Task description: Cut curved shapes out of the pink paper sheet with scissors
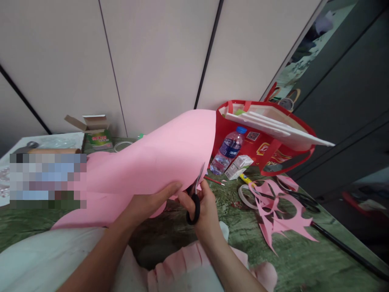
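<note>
A large sheet of pink paper curves across the middle of the view. My left hand is closed on its lower edge, thumb on top and the other fingers hidden beneath. In my right hand is a pair of scissors with black handles, my fingers through the loops. The blades point up and away, at the sheet's right-hand edge, one blade lying over the pink surface.
Beyond the sheet stand a red bag holding white boards, a water bottle and a small white carton. Cut pink scraps and a tape roll lie at right. An opened green box sits at back left.
</note>
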Demonstrator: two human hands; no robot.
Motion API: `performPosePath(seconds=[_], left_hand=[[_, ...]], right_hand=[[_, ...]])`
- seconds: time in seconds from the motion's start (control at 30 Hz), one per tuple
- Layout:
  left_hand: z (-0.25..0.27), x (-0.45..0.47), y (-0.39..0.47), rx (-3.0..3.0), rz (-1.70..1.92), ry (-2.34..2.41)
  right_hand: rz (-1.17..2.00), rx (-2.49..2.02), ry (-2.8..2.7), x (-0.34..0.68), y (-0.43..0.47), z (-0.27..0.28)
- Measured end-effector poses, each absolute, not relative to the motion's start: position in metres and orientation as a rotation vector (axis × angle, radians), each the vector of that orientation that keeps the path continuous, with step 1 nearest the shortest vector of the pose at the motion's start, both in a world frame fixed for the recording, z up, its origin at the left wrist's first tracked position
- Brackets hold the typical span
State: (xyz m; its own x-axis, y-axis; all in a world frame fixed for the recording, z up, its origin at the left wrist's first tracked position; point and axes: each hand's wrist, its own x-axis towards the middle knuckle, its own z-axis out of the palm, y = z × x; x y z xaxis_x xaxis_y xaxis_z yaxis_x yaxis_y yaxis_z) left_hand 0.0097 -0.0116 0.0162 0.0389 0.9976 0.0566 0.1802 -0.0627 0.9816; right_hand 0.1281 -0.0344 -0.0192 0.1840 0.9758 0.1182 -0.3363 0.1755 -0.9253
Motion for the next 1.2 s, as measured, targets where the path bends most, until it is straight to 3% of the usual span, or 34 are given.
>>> performPosePath(seconds=[1.2], left_hand=[[0.002, 0.004, -0.002, 1.535, 1.246, 1.215]], right_hand=[[1.151, -0.938, -0.843, 0.127, -0.035, -0.02]])
